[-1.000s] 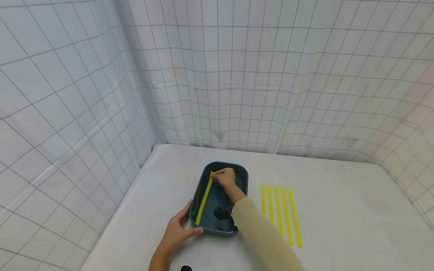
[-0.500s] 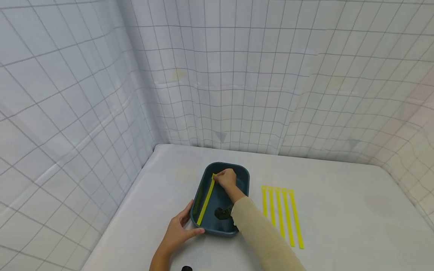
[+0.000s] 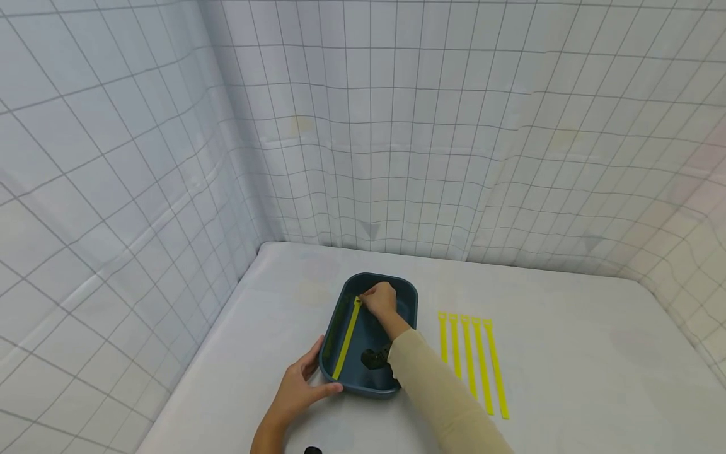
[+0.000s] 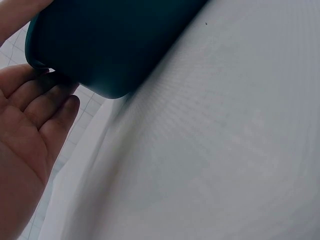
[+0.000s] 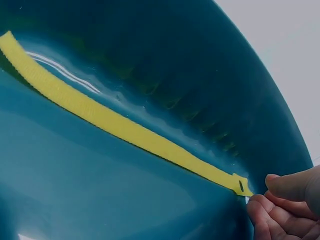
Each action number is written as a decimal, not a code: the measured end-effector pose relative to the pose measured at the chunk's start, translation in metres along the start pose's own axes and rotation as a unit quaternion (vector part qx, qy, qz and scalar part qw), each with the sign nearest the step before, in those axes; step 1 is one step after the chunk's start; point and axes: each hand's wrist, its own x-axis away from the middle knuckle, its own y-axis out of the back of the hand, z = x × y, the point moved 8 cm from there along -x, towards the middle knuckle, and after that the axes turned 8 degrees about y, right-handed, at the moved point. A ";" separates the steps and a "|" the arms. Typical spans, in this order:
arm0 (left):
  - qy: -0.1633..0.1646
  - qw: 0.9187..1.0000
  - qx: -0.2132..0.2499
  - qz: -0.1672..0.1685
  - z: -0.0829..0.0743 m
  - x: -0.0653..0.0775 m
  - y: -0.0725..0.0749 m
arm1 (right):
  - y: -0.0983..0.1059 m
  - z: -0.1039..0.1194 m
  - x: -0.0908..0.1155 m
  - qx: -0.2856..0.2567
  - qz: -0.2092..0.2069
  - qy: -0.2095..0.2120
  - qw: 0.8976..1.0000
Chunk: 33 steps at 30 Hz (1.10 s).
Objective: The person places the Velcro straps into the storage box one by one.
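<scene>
A dark teal plastic tray (image 3: pixel 371 392) stands on the white table. My left hand (image 3: pixel 299 384) grips its near-left corner, thumb at the near rim and fingers along the left side; the left wrist view shows these fingers (image 4: pixel 60 107) at the tray's wall. Inside lies a yellow hook-and-loop cable tie (image 3: pixel 347 340), lengthwise near the left wall. At the tie's slotted head, my right hand (image 3: pixel 381 299) has its fingers loosely curled. In the right wrist view the thumb (image 5: pixel 292 186) is apart from the head, whose tip comes right up to the fingers.
Several more yellow cable ties (image 3: pixel 479 353) lie side by side to the right of the tray. A small black object (image 3: pixel 312 450) shows at the bottom edge. White gridded curtains (image 3: pixel 368 139) surround the table at the back and sides.
The tie's head has shifted slightly right and toward me, and its slot now shows clear of the right fingers. The left hand keeps its place on the tray.
</scene>
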 end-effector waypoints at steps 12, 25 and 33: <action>-0.002 1.000 0.007 0.004 0.017 -0.005 0.004 | 0.016 0.018 -0.004 0.004 0.026 0.001 1.000; -0.002 1.000 0.002 0.002 0.020 -0.006 0.004 | 0.047 0.024 0.005 -0.032 0.049 0.010 0.998; -0.009 1.000 0.005 0.006 0.020 -0.007 -0.001 | 0.079 0.019 0.016 -0.038 0.016 0.026 0.999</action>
